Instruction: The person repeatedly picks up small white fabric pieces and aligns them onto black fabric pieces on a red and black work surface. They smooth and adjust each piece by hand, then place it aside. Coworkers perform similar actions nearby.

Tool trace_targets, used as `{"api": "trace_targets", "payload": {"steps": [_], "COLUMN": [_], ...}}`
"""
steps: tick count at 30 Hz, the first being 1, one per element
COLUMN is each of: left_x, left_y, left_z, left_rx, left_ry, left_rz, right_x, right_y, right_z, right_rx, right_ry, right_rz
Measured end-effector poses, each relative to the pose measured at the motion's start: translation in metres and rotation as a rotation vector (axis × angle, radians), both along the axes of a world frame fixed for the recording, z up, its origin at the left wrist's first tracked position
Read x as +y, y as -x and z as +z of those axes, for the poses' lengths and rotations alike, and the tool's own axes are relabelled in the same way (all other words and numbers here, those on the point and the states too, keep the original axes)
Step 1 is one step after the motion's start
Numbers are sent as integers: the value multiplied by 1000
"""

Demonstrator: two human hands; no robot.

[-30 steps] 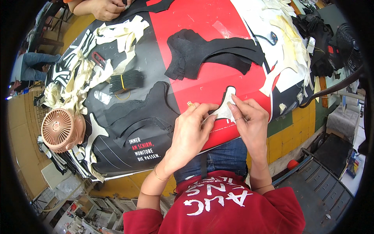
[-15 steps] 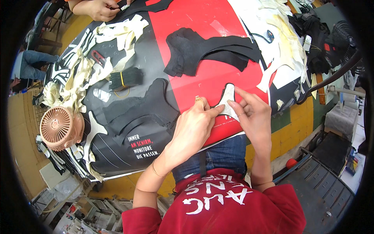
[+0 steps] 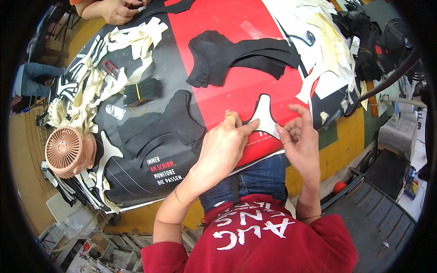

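In front of me lies a small Y-shaped white fabric piece (image 3: 263,112), with a black layer showing along its edges. My left hand (image 3: 226,140) has its thumb and index finger pressed together at the piece's lower left corner. A ring is on one finger of that hand. My right hand (image 3: 300,139) rests its thumb at the lower right corner, with the index finger lifted and apart and the other fingers curled. To the left is a stack of black cut fabric pieces (image 3: 159,127). Farther off, another black fabric stack (image 3: 241,57) lies on the red surface.
A pink fan (image 3: 69,150) stands at the left edge of the table (image 3: 132,184). Near it are cream fabric scraps (image 3: 86,98), a red-handled tool (image 3: 110,68) and a banded bundle of dark strips (image 3: 143,92). Another person's hand (image 3: 119,11) works at the far left.
My right hand has come down from the top of the white piece to its lower right corner, and its index finger has lifted away. My left hand stays at the lower left corner.
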State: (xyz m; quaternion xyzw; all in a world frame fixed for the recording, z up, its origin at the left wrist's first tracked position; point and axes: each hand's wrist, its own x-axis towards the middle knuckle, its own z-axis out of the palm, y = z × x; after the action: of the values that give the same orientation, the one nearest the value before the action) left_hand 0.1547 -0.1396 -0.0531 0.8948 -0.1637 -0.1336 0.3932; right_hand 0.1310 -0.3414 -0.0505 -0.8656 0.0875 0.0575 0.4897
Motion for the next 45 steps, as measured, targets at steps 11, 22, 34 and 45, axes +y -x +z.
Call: {"api": "trace_targets", "payload": {"steps": [11,22,34,45], "left_x": [-4,-1,-3,2], "left_y": [5,3,5,2], "left_z": [-1,-3,-7,-5], "left_rx": [-65,-55,-64,-78], "left_ry": [-46,-84,-64,72], "left_rz": [-1,-71,-12,-7], "right_x": [15,26,9,27], "right_y": [23,15,12,8], "right_z": [-14,-30,-20,-19], "right_rx": [-323,-328,-349,-467], "right_ry": [685,634,705,595], "right_rz": [-15,520,555,472]}}
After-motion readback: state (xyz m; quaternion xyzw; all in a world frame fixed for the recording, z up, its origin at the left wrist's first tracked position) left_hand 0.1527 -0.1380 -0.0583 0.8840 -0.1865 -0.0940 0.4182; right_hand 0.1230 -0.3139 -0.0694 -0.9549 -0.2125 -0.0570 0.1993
